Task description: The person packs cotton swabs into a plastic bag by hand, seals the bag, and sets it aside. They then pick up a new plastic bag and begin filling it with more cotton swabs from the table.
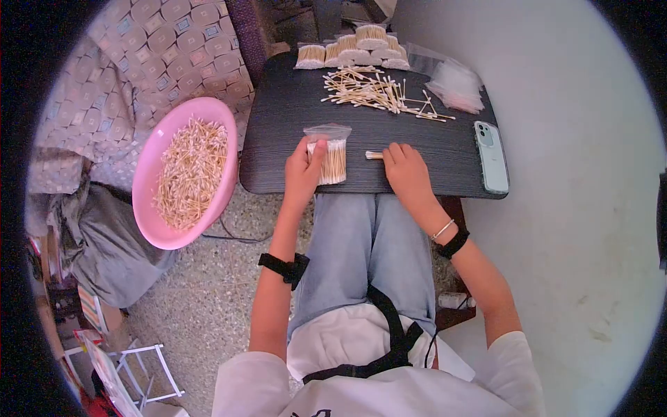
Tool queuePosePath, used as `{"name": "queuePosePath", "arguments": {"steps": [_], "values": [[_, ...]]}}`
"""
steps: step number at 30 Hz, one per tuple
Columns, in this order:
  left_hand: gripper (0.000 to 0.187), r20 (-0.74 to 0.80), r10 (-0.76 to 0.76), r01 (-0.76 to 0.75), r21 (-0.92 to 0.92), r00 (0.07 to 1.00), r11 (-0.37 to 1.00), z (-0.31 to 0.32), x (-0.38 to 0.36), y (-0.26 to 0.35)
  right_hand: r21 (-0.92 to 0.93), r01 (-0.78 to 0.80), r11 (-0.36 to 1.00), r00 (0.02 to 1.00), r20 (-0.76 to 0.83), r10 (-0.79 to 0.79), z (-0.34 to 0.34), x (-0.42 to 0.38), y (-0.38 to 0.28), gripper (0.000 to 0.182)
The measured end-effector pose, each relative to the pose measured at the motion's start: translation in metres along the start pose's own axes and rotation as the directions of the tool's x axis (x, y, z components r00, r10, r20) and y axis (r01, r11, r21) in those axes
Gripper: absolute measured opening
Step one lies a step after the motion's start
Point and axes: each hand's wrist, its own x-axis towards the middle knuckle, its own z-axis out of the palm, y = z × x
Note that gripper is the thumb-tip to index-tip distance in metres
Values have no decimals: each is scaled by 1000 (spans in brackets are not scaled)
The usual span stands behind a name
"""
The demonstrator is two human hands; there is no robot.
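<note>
My left hand [303, 172] is closed on the left side of a clear zip bag [333, 163] filled with upright cotton swabs, near the table's front edge. The bag's top flap lies above the swabs. To its right, my right hand [406, 172] has its fingers pressed together over a few cotton swabs [374, 155], whose white tips stick out to the left. Farther back on the dark table [278, 125] is a loose pile of cotton swabs [368, 90].
Filled swab bags [372, 37] are stacked at the table's back edge. Empty clear bags [455, 87] lie at the back right, and a phone [492, 156] lies at the right edge. Left of the table stands a pink basin [144, 198] full of swabs. A wall rises at right.
</note>
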Motion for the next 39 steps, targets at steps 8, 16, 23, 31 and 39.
{"name": "queuePosePath", "arguments": {"steps": [8, 16, 23, 31, 39], "values": [[31, 25, -32, 33, -47, 999, 998, 0, -1, 5, -98, 0, 995, 1000, 20, 2, 1, 6, -4, 8], [32, 39, -36, 38, -55, 999, 998, -1, 0, 7, -109, -54, 993, 998, 21, 57, -2, 7, -13, 10], [33, 33, -35, 36, -17, 999, 999, -1, 0, 6, 118, -85, 989, 996, 11, 84, -8, -1, 1, 11], [33, 27, -22, 23, -22, 999, 1000, -1, 0, 6, -20, -81, 997, 996, -29, 80, -4, 0, -6, 10], [32, 18, -13, 14, -38, 1000, 999, 0, 0, 6, 110, -99, 989, 992, -64, 107, -2, -4, -1, 9]]}}
